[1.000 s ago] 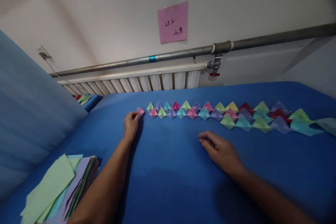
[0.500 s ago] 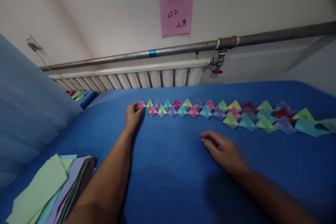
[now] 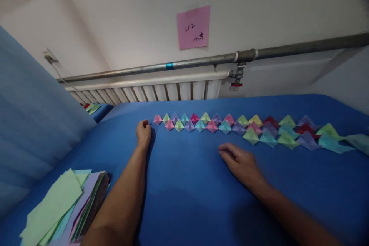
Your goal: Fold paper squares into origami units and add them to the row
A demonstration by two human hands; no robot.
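A long chain of folded paper diamonds (image 3: 211, 126), in pink, green, purple, teal, yellow and red, stretches in staggered rows across the blue table. Just left of its end piece, a pink folded diamond (image 3: 157, 119), is my left hand (image 3: 143, 132). Its thumb and fingertips are pinched together, with a small dark tip showing at them that I cannot make out. My right hand (image 3: 240, 161) hovers over or rests on the table below the chain's middle. Its fingers are loosely bent, a gap shows beside the thumb, and nothing is visible in them.
A stack of coloured paper sheets (image 3: 57, 207) lies by my left forearm. Along the left side hangs a blue curtain (image 3: 34, 123). Behind the table (image 3: 178, 169) run a white radiator (image 3: 173, 91) and a metal pipe (image 3: 138, 70); a pink note (image 3: 193, 29) is on the wall.
My left hand has come off the pink end diamond and moved slightly left and down. My right hand stays nearly in place. The camera view has tilted up a little.
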